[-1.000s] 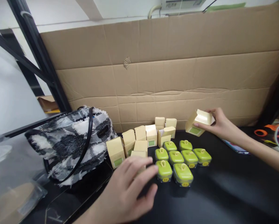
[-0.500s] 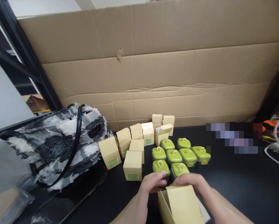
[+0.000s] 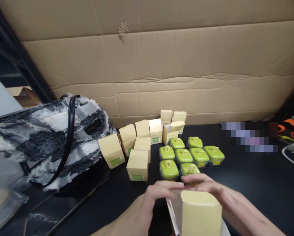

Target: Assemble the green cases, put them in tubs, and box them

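A small pale-yellow cardboard box (image 3: pixel 202 216) stands close in front of me at the bottom edge, its lid raised and its tuck flap showing at the top. My left hand (image 3: pixel 156 198) grips the far left edge, fingers bent over the rim. Around the far right side curls my right hand (image 3: pixel 210 188), partly hidden behind the lid. The inside of the box is mostly out of sight. Just beyond my fingers sit several clear containers with green lids and loop handles, among them a near left container (image 3: pixel 168 169) and a near right container (image 3: pixel 189 168).
Several similar yellow boxes (image 3: pixel 137 164) with green labels stand left of the containers, some with lids up. A shaggy black-and-white bag (image 3: pixel 88 127) lies at the left. Cardboard (image 3: pixel 161 59) walls off the back of the black table (image 3: pixel 255 186). White cables (image 3: pixel 290 155) lie far right.
The view has tipped downward. The lid of the box in my hands now stands more upright, its tuck flap visible. My left fingers have moved from beside a green-lidded container onto the box edge.
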`<state>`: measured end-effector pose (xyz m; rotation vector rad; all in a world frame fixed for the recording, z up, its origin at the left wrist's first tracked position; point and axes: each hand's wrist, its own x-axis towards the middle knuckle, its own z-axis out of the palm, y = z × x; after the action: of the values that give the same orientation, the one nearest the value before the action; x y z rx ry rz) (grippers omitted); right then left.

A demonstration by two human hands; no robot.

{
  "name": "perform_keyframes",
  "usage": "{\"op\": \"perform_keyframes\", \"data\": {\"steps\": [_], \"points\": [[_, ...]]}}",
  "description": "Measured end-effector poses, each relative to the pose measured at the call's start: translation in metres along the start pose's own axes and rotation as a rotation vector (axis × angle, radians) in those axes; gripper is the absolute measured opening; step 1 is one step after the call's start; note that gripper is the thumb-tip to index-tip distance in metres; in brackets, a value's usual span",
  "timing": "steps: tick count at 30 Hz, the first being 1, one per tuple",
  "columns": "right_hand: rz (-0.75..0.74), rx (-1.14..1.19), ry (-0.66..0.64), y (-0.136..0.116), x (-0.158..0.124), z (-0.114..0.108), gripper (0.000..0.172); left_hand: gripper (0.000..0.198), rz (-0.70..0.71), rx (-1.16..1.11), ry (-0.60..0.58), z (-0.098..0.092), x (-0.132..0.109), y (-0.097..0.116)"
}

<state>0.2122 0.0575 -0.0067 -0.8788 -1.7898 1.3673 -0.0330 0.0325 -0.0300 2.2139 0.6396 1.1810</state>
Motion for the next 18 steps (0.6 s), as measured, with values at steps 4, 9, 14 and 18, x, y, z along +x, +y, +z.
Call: {"op": "perform_keyframes", "data": {"steps": [4,9,14,18], "points": [[0.016,0.049,0.014,0.001,0.006,-0.002,0.035,0.058,0.045,-0.067,0.034,0.004,-0.004,-0.007],[0.014,0.135,-0.041,0.001,0.006,0.000,0.039,0.041,0.029,0.041,0.076,0.000,-0.003,-0.001],[-0.090,-0.019,-0.009,0.001,0.005,0.006,0.031,0.027,0.064,0.114,0.094,-0.009,0.005,0.010],[-0.126,-0.199,-0.040,-0.002,0.001,0.005,0.028,0.019,0.046,0.185,0.091,-0.005,0.000,0.007]]}}
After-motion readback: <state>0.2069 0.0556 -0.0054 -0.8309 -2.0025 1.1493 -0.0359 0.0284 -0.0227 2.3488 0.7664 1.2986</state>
